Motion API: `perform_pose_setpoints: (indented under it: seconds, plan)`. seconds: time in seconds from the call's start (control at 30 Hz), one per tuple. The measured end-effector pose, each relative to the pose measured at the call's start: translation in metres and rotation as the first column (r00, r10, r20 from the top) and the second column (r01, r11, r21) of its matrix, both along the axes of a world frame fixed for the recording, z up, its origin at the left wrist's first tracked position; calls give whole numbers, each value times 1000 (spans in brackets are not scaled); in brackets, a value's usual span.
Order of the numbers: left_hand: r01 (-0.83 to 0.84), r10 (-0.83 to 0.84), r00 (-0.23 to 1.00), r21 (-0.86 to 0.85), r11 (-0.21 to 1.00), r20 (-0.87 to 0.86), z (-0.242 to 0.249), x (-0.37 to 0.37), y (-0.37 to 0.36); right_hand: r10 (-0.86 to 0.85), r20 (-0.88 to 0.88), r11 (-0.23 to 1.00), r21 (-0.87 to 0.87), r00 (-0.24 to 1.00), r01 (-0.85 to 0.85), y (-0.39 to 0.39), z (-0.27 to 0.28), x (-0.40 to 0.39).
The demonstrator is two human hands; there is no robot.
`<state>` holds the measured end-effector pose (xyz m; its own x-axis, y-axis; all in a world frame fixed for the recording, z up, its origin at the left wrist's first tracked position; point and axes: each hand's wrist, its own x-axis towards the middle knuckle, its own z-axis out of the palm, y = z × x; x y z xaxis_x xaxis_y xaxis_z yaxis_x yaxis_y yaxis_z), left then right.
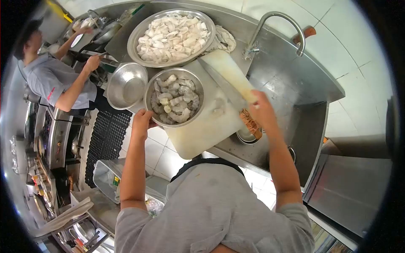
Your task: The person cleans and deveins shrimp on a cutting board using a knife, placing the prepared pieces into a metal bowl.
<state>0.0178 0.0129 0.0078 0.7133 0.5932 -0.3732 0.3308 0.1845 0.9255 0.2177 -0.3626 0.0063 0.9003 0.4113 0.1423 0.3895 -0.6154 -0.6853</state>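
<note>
A steel bowl (201, 113) of grey peeled shrimp (179, 99) sits at the left part of the pale cutting board (192, 139). My left hand (142, 123) grips the bowl's near left rim. My right hand (262, 110) is closed at the board's far right corner, its fingertips on the yellowish edge. Beside it a large knife (223, 84) lies across the board, its blade pointing away to the left and its brown wrapped handle towards me. A single shrimp (218, 106) rests on the board between bowl and knife.
Behind the bowl stands a wide basin (131, 42) of white cut pieces, with a cloth (225, 39) beside it. An empty colander (126, 85) is at left. The sink (291, 80) and faucet (276, 14) are at right. A co-worker (55, 78) stands far left.
</note>
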Motion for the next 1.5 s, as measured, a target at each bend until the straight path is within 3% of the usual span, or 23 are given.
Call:
perform_pose_setpoints:
  seconds: [0.03, 0.07, 0.2, 0.3, 0.4, 0.43, 0.5, 0.57, 0.6, 0.7, 0.73, 0.77, 0.83, 0.87, 0.9, 0.97, 1.0, 1.07, 1.17, 1.27, 1.3, 1.4, 1.5]
  plan:
    - [-28, 28, 1000, -31, 999, 14, -6, 4, -8, 163, 142, 985, -79, 976, -153, 3, -5, -1]
    - [-58, 59, 998, -59, 997, 3, -8, 0, -14, 279, 177, 957, -137, 944, -257, 9, -10, -10]
    - [-70, 70, 998, -111, 991, -8, -18, -21, -24, 597, 176, 781, -352, 783, -516, 35, -19, -38]
    - [-141, 146, 989, -150, 979, 23, -6, -29, -28, 624, 169, 720, -503, 763, -478, 52, -34, -38]
    - [-239, 250, 967, -157, 958, 54, -10, -44, -12, 628, 240, 717, -549, 741, -430, 61, -34, -33]
    - [-254, 261, 964, -111, 961, 56, -10, -48, -8, 631, 167, 708, -523, 758, -475, 62, -29, -32]
    - [-241, 242, 968, -23, 970, 61, -5, -53, -5, 617, 11, 695, -476, 787, -539, 55, -16, -28]
    - [-234, 233, 972, 69, 970, 32, 1, -52, -15, 551, 111, 780, -421, 827, -463, 46, -13, -22]
    - [-153, 160, 987, 153, 976, -32, 2, -53, -21, 502, 156, 821, -396, 851, -412, 35, -11, -20]
    - [155, -80, 976, 386, 909, -204, -11, -59, -53, 209, 10, 913, -361, 978, -191, 9, 5, -22]
    - [241, -158, 961, 404, 883, -227, -9, -55, -80, 171, -25, 893, -418, 985, -165, 6, 8, -26]
    - [333, -306, 942, 499, 800, -138, -2, -49, -106, 135, -60, 870, -471, 989, -147, 3, 9, -32]
    - [435, -481, 876, 506, 745, -45, -4, -28, -147, 133, -64, 849, -507, 989, -147, -1, 4, -36]
    - [359, -520, 854, 747, 560, -19, -19, -15, -162, 166, -33, 855, -493, 986, -161, -2, -7, -34]
    - [313, -544, 839, 805, 504, 15, -22, 2, -174, 198, -3, 859, -480, 980, -175, -4, -14, -34]
    - [307, -498, 867, 813, 495, -25, -33, 39, -191, 112, 34, 898, -432, 993, -86, -5, -21, -31]
    - [331, -519, 852, 837, 435, -68, -40, 51, -194, 65, 50, 914, -404, 997, -39, -6, -23, -32]
    - [371, -551, 820, 876, 309, -152, -54, 72, -196, 45, -105, 961, -266, 993, -72, -21, -16, -35]
    - [298, -645, 754, 940, 165, -126, -76, 81, -184, 17, -272, 990, -128, 962, -54, -60, 9, -55]
    - [335, -669, 743, 876, 347, -19, -69, 70, -176, -31, -438, 986, -159, 898, -44, -101, 34, -88]
    - [333, -646, 763, 870, 364, -22, -62, 66, -176, -52, -492, 981, -187, 869, -47, -110, 40, -96]
    - [339, -570, 820, 847, 409, -53, -61, 63, -181, 25, -433, 890, -401, 901, -218, -129, 53, -113]
    - [339, -558, 826, 861, 380, -79, -63, 63, -183, 42, -419, 764, -572, 907, -300, -131, 72, -126]
